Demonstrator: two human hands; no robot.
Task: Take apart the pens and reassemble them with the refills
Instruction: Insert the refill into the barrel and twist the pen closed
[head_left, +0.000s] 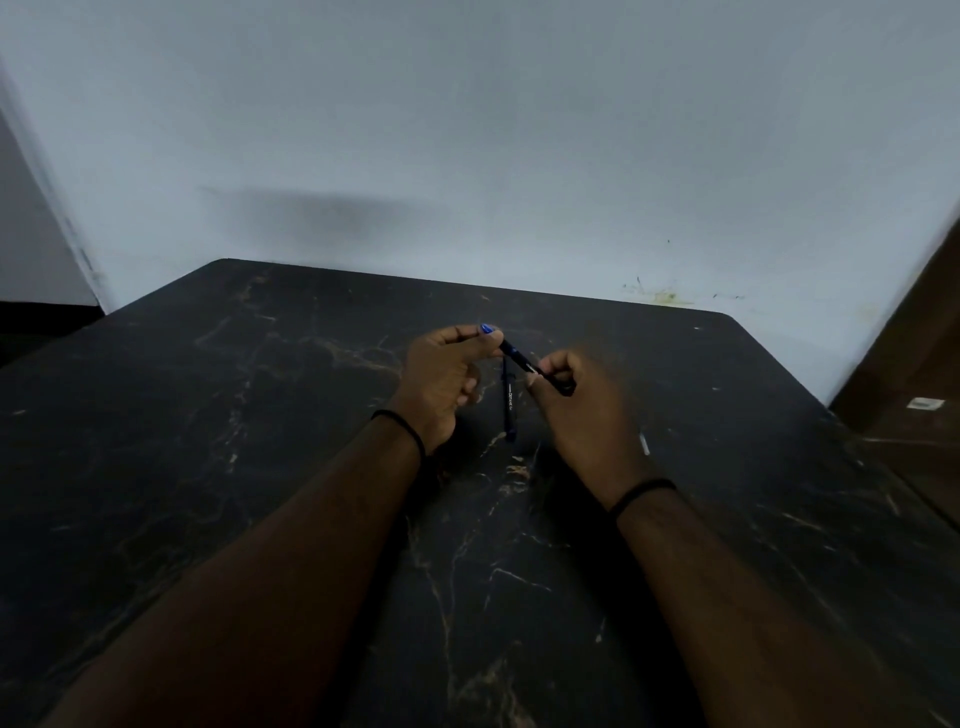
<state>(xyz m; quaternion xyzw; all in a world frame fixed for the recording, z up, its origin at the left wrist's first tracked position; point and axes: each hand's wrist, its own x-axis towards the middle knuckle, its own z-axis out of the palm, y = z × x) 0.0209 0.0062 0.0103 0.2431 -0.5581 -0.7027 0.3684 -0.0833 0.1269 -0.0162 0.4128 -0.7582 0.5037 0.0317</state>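
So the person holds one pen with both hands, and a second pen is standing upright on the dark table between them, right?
Not quite. The head view shows both hands, left hand and right hand, on one pen, but the second pen lies flat on the table.

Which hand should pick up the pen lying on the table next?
Probably left. Both the left hand and right hand grip the held pen, but the lying pen sits nearer the left.
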